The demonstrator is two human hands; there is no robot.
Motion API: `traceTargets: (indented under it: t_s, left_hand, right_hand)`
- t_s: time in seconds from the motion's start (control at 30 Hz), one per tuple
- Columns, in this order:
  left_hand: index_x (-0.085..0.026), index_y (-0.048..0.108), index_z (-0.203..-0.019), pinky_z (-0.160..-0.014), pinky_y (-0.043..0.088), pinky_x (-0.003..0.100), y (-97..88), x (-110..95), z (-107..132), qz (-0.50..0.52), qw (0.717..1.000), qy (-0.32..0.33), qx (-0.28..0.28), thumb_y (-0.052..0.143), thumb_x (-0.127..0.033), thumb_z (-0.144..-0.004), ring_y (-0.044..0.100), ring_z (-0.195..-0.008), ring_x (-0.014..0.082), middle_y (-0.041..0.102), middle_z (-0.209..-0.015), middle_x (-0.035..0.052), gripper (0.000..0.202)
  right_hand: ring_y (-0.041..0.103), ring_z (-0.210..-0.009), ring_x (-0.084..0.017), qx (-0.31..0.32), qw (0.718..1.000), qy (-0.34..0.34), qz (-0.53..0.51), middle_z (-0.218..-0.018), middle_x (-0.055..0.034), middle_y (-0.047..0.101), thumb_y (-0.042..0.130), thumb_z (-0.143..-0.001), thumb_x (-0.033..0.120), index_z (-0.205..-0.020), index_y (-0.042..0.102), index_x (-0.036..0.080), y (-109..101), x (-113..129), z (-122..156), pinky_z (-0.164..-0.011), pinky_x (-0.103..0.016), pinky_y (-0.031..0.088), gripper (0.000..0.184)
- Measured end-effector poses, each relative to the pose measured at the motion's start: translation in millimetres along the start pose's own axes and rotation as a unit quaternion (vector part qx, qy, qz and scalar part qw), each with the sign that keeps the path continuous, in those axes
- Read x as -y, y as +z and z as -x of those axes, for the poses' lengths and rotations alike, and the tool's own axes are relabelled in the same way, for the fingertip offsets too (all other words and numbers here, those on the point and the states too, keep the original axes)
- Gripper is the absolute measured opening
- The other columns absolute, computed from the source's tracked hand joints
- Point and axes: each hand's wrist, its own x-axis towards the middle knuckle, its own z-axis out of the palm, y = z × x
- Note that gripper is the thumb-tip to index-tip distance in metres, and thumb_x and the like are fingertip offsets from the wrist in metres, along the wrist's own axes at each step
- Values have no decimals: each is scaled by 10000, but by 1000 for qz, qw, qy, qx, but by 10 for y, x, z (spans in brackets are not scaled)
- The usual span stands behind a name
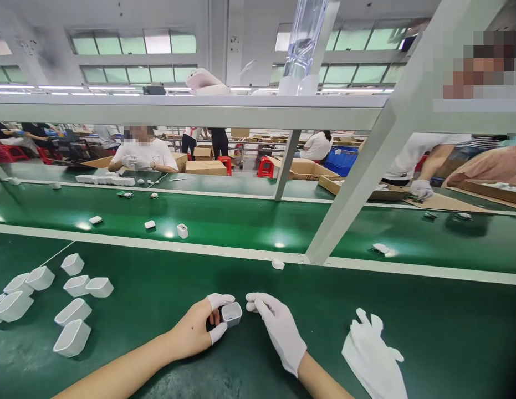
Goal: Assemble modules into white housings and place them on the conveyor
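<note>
My left hand (203, 324), with white covers on its thumb and a finger, grips a small white plastic case (231, 315) between thumb and fingers. The case's open top faces up, and a small dark spot shows inside. To the right of it, a short gap away, is my right hand (278, 327) in a white glove. Its fingertips are pressed together; whether anything tiny is between them I cannot make out. Beyond both hands, a small white piece (277, 264) lies by the bench's rail.
Several white open cases (72, 338) lie on the green bench at left. An unworn white glove (374, 354) rests at right. Behind the rail, a green conveyor belt (233, 221) carries small parts. A slanted post (357, 160) rises at right. Co-workers sit across.
</note>
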Motion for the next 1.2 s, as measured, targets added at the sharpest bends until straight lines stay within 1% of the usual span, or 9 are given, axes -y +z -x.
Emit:
traceTargets:
  t_s: [0.1, 0.2, 0.3, 0.4, 0.57, 0.87, 1.07, 1.13, 1.2]
  left_hand:
    - [-265, 495, -1268, -682, 443, 252, 15, 24, 2, -3, 1000, -10, 4, 577, -138, -771, 500, -679, 125, 516, -774, -29, 521]
    - [-260, 499, -1270, -660, 420, 250, 6, 33, -4, -13, 1000, -22, 19, 647, -170, -725, 469, -648, 123, 480, -725, -50, 572]
    - [-262, 484, -1292, -639, 398, 241, -18, 14, -17, -16, 999, -33, 39, 702, -193, -683, 435, -638, 116, 509, -784, -42, 651]
    - [-270, 483, -1294, -646, 390, 234, -42, -30, -31, -3, 998, -37, 53, 742, -213, -655, 430, -660, 119, 541, -847, -30, 692]
    - [-270, 581, -1129, -633, 355, 222, -53, -100, -45, 14, 997, -43, 55, 737, -202, -654, 414, -665, 124, 505, -779, -48, 504]
    - [-250, 587, -1077, -606, 327, 214, -37, -92, -50, 42, 994, -75, 61, 743, -155, -628, 387, -648, 112, 472, -761, -61, 485]
    - [-235, 579, -994, -578, 318, 212, -36, -117, -38, 39, 992, -99, 70, 779, -200, -597, 386, -635, 110, 454, -731, -69, 447]
    - [-232, 568, -977, -599, 342, 220, -36, -116, -35, 27, 993, -96, 60, 780, -204, -597, 411, -657, 119, 482, -761, -58, 436]
    - [-229, 546, -969, -652, 380, 240, -37, -108, -35, 16, 996, -85, 29, 756, -187, -619, 446, -711, 137, 513, -829, -35, 410]
  right_hand:
    - [653, -825, -231, 24, 1000, -7, 9, -822, -62, 725, 545, -805, 383, -858, 722, 195, 52, 6, 61, -817, -366, 505, 263]
    - [662, -843, -236, 36, 999, -8, 14, -892, -73, 738, 560, -789, 374, -855, 730, 200, 67, 11, 96, -836, -376, 511, 252]
    - [677, -842, -239, 51, 999, 5, 4, -926, -90, 744, 561, -783, 384, -896, 728, 190, 62, 32, 103, -829, -381, 529, 280]
    - [684, -879, -247, 74, 997, 10, -11, -957, -95, 747, 586, -770, 370, -894, 729, 190, 67, 73, 114, -856, -386, 527, 261]
    - [681, -928, -251, 105, 994, -4, 3, -976, -78, 750, 581, -783, 309, -879, 734, 210, 89, 132, 147, -875, -385, 519, 206]
    - [679, -940, -246, 103, 994, -20, 24, -987, -78, 745, 554, -790, 266, -911, 727, 205, 84, 182, 171, -884, -393, 517, 220]
    - [678, -935, -245, 113, 992, -29, 39, -986, -81, 741, 539, -790, 252, -921, 719, 195, 106, 188, 200, -886, -405, 518, 230]
    - [677, -939, -239, 107, 993, -23, 35, -995, -76, 739, 538, -792, 250, -930, 715, 200, 117, 175, 205, -890, -398, 519, 230]
    - [672, -950, -233, 87, 996, -15, 29, -999, -72, 737, 542, -787, 248, -962, 706, 206, 128, 154, 208, -895, -393, 516, 242]
